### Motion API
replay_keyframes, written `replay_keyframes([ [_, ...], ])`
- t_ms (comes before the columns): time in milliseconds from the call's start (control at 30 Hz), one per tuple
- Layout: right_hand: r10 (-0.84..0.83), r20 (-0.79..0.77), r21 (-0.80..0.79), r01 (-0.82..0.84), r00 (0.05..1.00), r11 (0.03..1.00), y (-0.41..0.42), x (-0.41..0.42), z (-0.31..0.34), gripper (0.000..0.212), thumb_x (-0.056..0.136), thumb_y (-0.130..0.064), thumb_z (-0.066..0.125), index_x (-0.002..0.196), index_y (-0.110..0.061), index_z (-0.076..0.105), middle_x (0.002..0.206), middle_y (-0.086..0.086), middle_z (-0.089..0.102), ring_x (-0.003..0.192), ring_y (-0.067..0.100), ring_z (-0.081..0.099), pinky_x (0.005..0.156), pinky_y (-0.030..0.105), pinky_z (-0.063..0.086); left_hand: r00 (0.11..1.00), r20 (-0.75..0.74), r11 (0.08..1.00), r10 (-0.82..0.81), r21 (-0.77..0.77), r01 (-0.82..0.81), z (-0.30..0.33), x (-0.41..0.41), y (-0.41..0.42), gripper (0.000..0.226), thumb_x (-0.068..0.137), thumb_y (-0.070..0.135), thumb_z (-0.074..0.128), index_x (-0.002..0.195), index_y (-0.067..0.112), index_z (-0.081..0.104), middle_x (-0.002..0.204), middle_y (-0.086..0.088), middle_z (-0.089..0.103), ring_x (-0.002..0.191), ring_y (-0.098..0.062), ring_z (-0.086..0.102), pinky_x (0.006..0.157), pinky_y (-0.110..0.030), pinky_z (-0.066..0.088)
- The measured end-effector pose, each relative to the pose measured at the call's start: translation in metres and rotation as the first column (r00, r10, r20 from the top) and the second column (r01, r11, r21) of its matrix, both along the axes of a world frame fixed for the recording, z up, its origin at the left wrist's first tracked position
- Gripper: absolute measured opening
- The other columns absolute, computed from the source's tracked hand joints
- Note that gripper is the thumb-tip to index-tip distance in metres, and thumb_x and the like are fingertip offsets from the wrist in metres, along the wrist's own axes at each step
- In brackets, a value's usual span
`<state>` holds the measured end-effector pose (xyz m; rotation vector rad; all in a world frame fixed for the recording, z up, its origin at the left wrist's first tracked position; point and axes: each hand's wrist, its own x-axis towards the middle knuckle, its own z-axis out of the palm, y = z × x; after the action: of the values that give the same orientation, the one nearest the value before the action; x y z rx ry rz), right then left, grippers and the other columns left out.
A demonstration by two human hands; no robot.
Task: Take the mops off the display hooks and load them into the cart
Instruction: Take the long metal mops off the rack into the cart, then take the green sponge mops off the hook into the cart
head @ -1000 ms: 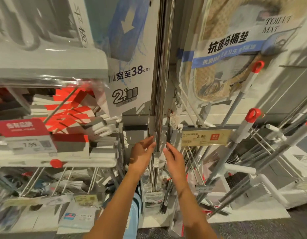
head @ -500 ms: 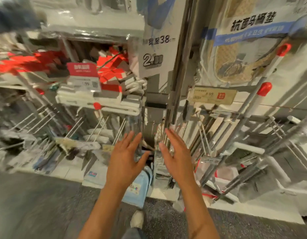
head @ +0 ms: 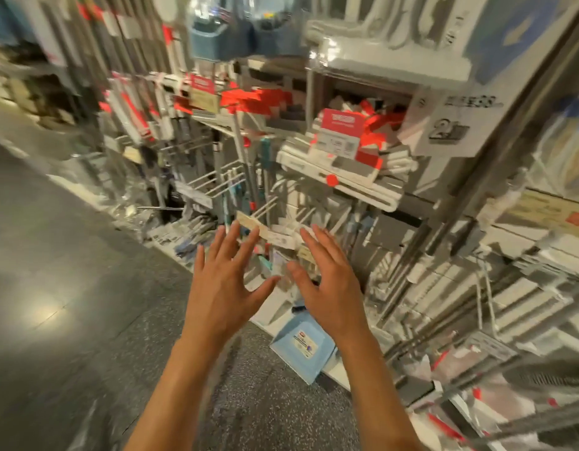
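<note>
Both my hands are raised in front of a blurred store display, fingers spread and holding nothing. My left hand (head: 224, 281) is left of centre; my right hand (head: 329, 278) is beside it, a small gap between the thumbs. White mop heads with red labels (head: 350, 157) hang on hooks above and beyond my hands. Metal mop poles (head: 444, 242) lean at the right, away from my right hand. No cart is in view.
The display of hooks with price tags (head: 268, 231) runs diagonally from far left to near right. A light blue pack (head: 301, 348) leans at the shelf base below my right hand. Dark grey floor (head: 70, 304) spreads to the left.
My hands came off the metal poles and pulled back with fingers spread. The view swung left, so the poles now sit at the right and more aisle floor shows.
</note>
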<state>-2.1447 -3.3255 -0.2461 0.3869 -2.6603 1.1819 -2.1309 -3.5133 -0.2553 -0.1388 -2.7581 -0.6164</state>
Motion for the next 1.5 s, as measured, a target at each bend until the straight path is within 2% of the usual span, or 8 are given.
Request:
replay_keyframes([
  [300, 0.336, -0.091, 0.011, -0.336, 0.938, 0.942, -0.16, 0.053, 0.032, 0.074, 0.089, -0.073, 0.035, 0.153, -0.034, 0.039, 0.162, -0.013, 0.027, 0.151, 0.004, 0.017, 0.121, 0.037, 0.027, 0.941, -0.042, 0.942, 0.334, 0.037, -0.333, 0.035, 0.117, -0.143, 0.086, 0.086, 0.074, 0.049, 0.158, 0.034, 0.025, 0.167, -0.003, 0.017, 0.154, -0.025, 0.015, 0.122, -0.056, 0.021],
  [567, 0.606, -0.214, 0.015, -0.617, 0.766, 0.786, -0.327, 0.163, 0.072, 0.07, 0.09, -0.064, 0.04, 0.146, -0.023, 0.05, 0.156, 0.002, 0.042, 0.147, 0.015, 0.032, 0.12, 0.031, 0.026, 0.73, -0.211, 0.748, 0.65, 0.008, -0.663, 0.075, 0.273, -0.283, 0.079, 0.08, 0.064, 0.049, 0.143, 0.017, 0.053, 0.149, -0.022, 0.048, 0.133, -0.043, 0.05, 0.101, -0.057, 0.046],
  [833, 0.78, -0.212, 0.032, -0.793, 0.589, 0.608, -0.459, 0.282, 0.078, 0.069, 0.087, -0.066, 0.041, 0.14, -0.024, 0.058, 0.15, 0.004, 0.05, 0.139, 0.021, 0.045, 0.115, 0.041, 0.038, 0.515, -0.137, 0.512, 0.846, -0.062, -0.857, 0.081, 0.42, -0.382, 0.086, 0.078, 0.068, 0.043, 0.145, 0.015, 0.052, 0.15, -0.023, 0.046, 0.136, -0.041, 0.047, 0.109, -0.053, 0.041],
  [967, 0.855, -0.189, 0.095, -0.858, 0.482, 0.505, -0.492, 0.328, 0.074, 0.06, 0.092, -0.057, 0.051, 0.143, -0.024, 0.054, 0.152, 0.001, 0.047, 0.14, 0.02, 0.043, 0.113, 0.029, 0.03, 0.408, -0.042, 0.406, 0.912, -0.056, -0.912, 0.079, 0.482, -0.405, 0.073, 0.087, 0.051, 0.069, 0.148, 0.016, 0.048, 0.15, -0.018, 0.046, 0.135, -0.039, 0.046, 0.107, -0.05, 0.041],
  [1067, 0.912, -0.13, 0.162, -0.899, 0.39, 0.407, -0.513, 0.359, 0.07, 0.073, 0.089, -0.068, 0.038, 0.144, -0.023, 0.052, 0.154, 0.0, 0.044, 0.142, 0.018, 0.038, 0.116, 0.031, 0.029, 0.321, -0.038, 0.32, 0.946, -0.024, -0.947, 0.059, 0.528, -0.407, 0.07, 0.084, 0.04, 0.077, 0.144, 0.013, 0.053, 0.143, -0.023, 0.053, 0.128, -0.043, 0.053, 0.103, -0.049, 0.046],
  [1133, 0.926, -0.131, 0.177, -0.91, 0.355, 0.374, -0.524, 0.372, 0.063, 0.077, 0.087, -0.069, 0.032, 0.143, -0.022, 0.054, 0.152, 0.001, 0.047, 0.141, 0.019, 0.041, 0.116, 0.036, 0.034, 0.282, 0.019, 0.282, 0.959, -0.019, -0.959, 0.047, 0.551, -0.403, 0.068, 0.088, 0.043, 0.073, 0.146, 0.015, 0.051, 0.151, -0.021, 0.046, 0.136, -0.041, 0.047, 0.107, -0.049, 0.043],
  [1300, 0.969, -0.127, 0.191, -0.954, 0.21, 0.232, -0.548, 0.409, 0.047, 0.075, 0.087, -0.066, 0.035, 0.14, -0.018, 0.058, 0.149, 0.003, 0.051, 0.139, 0.018, 0.042, 0.112, 0.025, 0.029, 0.143, 0.064, 0.142, 0.988, 0.012, -0.99, 0.027, 0.594, -0.388, 0.067, 0.091, 0.047, 0.063, 0.149, 0.017, 0.047, 0.152, -0.019, 0.045, 0.139, -0.039, 0.044, 0.108, -0.05, 0.041],
  [1500, 0.999, -0.035, 0.176, -0.984, 0.009, 0.015, -0.579, 0.436, 0.02, 0.078, 0.088, -0.072, 0.037, 0.143, -0.019, 0.054, 0.153, 0.005, 0.046, 0.144, 0.021, 0.039, 0.118, 0.038, 0.031, -0.023, 0.181, -0.032, 0.983, 0.05, -0.998, 0.009, 0.618, -0.373, 0.067, 0.097, 0.048, 0.057, 0.156, 0.024, 0.035, 0.162, -0.009, 0.032, 0.149, -0.028, 0.029, 0.118, -0.041, 0.027],
])
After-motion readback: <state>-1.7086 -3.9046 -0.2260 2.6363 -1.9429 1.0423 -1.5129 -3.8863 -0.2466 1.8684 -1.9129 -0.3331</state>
